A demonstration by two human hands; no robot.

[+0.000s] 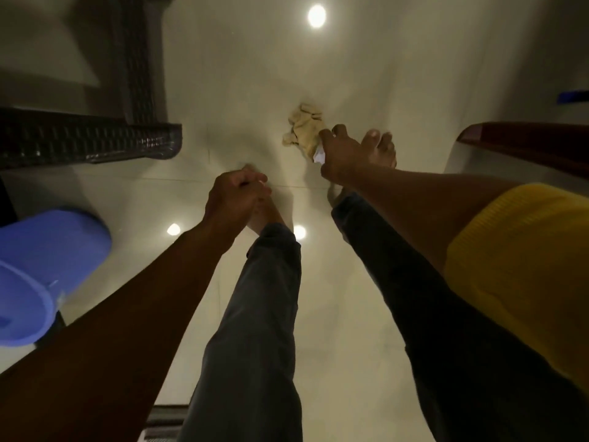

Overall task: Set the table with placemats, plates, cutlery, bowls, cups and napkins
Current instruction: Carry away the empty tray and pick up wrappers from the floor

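Below, crumpled napkin (304, 130) in right hand (342, 154), long axis toward floor (255, 74).

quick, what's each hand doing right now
Left hand: fingers curled, holding nothing visible.
Right hand: gripping the crumpled beige cloth.

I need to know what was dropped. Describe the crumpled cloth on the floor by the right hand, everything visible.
The crumpled cloth is pale beige-yellow, soft and bunched into irregular folds, with a few darker marks near its top. It looks like fabric or a napkin, though blur hides the weave. It lies on the glossy pale tiled floor. The right hand reaches down to its lower edge, fingers at the cloth, with a small white piece showing at the hand. Whether the grip has closed is unclear.
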